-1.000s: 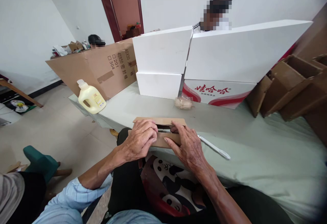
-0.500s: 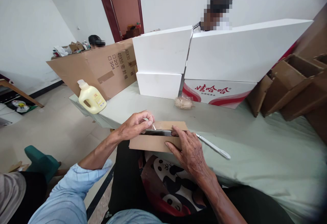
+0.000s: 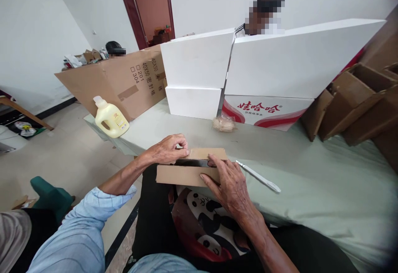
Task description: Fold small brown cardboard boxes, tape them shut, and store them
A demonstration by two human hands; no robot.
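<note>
A small brown cardboard box [image 3: 183,175] lies at the table's near edge, its two long flaps parted over a dark gap. Whatever lies inside shows only as a dark, shiny surface. My right hand [image 3: 228,181] grips the box's right end, thumb on the near flap and fingers over the gap. At the far flap's left end, my left hand [image 3: 171,147] is closed in a pinch on what looks like a thin strip of clear tape, mostly hidden by the fingertips. A white-handled scalpel-like knife [image 3: 259,177] rests on the table right of the box.
A yellow jug [image 3: 113,119] stands at the table's left edge by a large carton [image 3: 121,86]. White boxes [image 3: 195,63] line the back, with a clear-wrapped bundle [image 3: 224,123] before them. Brown cartons [image 3: 351,94] stand right. Two people's heads show behind the boxes.
My left hand's pinch has come down slightly onto the far flap; the pale strip that stuck out below its fingertips now shows less. My right hand keeps its grip on the box.
</note>
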